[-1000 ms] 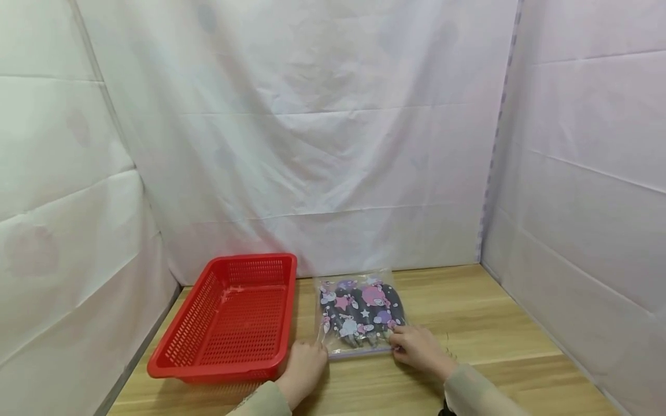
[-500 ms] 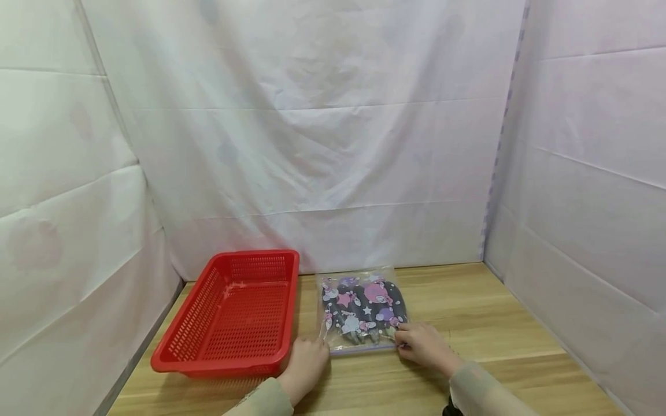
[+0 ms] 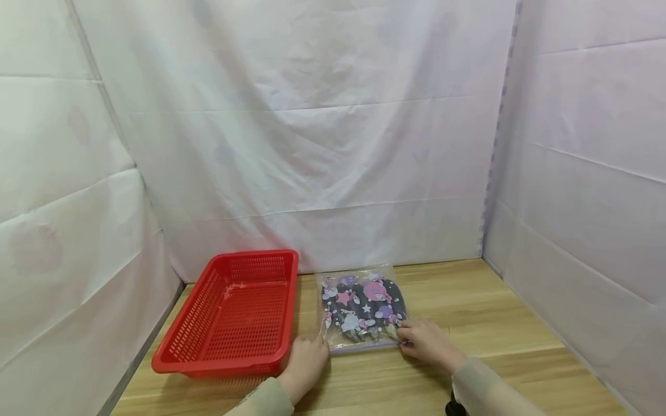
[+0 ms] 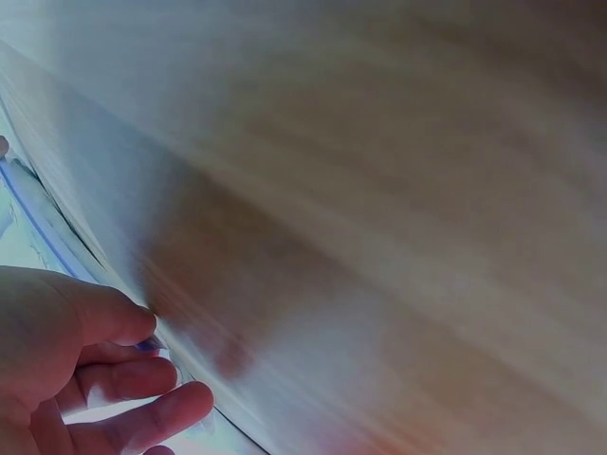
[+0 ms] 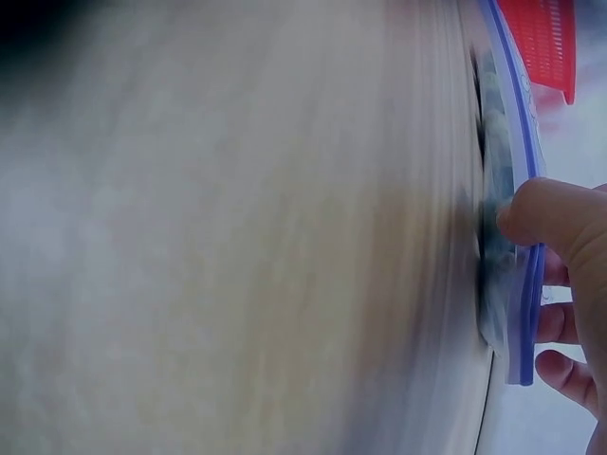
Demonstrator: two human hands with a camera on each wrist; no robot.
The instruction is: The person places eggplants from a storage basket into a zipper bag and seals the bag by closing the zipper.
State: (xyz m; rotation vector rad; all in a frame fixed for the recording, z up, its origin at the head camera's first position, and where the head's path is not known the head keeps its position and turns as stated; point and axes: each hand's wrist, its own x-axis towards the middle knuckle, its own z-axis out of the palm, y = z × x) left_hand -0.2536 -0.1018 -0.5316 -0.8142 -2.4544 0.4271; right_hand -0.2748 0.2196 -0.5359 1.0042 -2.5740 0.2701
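Note:
A clear zip bag (image 3: 359, 315) printed with pink, purple and white cartoon figures and stars lies flat on the wooden table (image 3: 499, 346). Inside it are several dark, rounded, elongated things with greyish ends, partly hidden by the print. Its purple zip edge (image 5: 521, 313) faces the person. The left hand (image 3: 306, 364) pinches the near left corner between thumb and fingers; in the left wrist view the left hand (image 4: 76, 360) partly hides that corner. At the near right corner the right hand (image 3: 426, 345) pinches the zip edge, thumb on top and fingers below.
Left of the bag stands a red plastic basket (image 3: 288, 323) with slotted walls, its near right corner close to the left hand. White cloth (image 3: 333, 173) hangs behind the table and on both sides. Something black (image 3: 455, 407) shows beneath the right sleeve.
The right hand has shifted slightly to the right with its grip at the bag's corner. The left hand and the basket stay in place; the view moves a little.

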